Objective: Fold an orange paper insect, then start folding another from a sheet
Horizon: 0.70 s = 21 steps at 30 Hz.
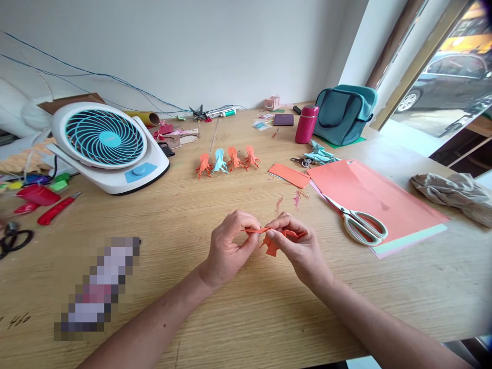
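A small folded piece of orange paper hangs just above the wooden table, pinched from both sides. My left hand grips its left end with thumb and fingers closed. My right hand pinches its right part, fingers curled over it. A narrow strip of the paper spans between the two hands. Further back stand several finished paper figures, orange ones and one light blue, in a row.
Scissors lie on orange paper sheets to the right. A white and blue fan stands at back left, with red cutters beside it. A pink bottle, teal bag and crumpled cloth sit right.
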Motion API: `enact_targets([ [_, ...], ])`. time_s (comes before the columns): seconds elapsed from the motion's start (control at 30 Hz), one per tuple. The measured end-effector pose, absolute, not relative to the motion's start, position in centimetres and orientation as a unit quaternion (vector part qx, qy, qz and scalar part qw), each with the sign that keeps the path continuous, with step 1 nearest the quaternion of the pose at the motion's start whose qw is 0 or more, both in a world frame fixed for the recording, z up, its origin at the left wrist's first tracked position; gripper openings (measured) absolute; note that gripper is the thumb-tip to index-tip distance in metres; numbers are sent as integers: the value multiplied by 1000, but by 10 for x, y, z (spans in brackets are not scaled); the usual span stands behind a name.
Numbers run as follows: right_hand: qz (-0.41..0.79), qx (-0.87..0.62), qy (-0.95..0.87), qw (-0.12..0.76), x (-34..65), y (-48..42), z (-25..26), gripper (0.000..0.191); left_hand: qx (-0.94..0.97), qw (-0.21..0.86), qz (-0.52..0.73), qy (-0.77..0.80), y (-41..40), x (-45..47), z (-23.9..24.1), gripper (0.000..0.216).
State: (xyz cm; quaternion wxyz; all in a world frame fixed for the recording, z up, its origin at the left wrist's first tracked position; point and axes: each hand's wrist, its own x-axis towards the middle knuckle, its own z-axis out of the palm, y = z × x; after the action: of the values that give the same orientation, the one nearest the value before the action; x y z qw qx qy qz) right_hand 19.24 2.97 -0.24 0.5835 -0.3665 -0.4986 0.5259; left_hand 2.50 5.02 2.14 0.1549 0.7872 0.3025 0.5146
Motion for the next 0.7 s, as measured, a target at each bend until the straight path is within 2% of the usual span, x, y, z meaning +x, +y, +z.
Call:
enact_targets([
  [0.7, 511, -377, -507, 583, 193, 30, -4, 15, 791, 150, 506, 310, 50, 25, 19, 17],
])
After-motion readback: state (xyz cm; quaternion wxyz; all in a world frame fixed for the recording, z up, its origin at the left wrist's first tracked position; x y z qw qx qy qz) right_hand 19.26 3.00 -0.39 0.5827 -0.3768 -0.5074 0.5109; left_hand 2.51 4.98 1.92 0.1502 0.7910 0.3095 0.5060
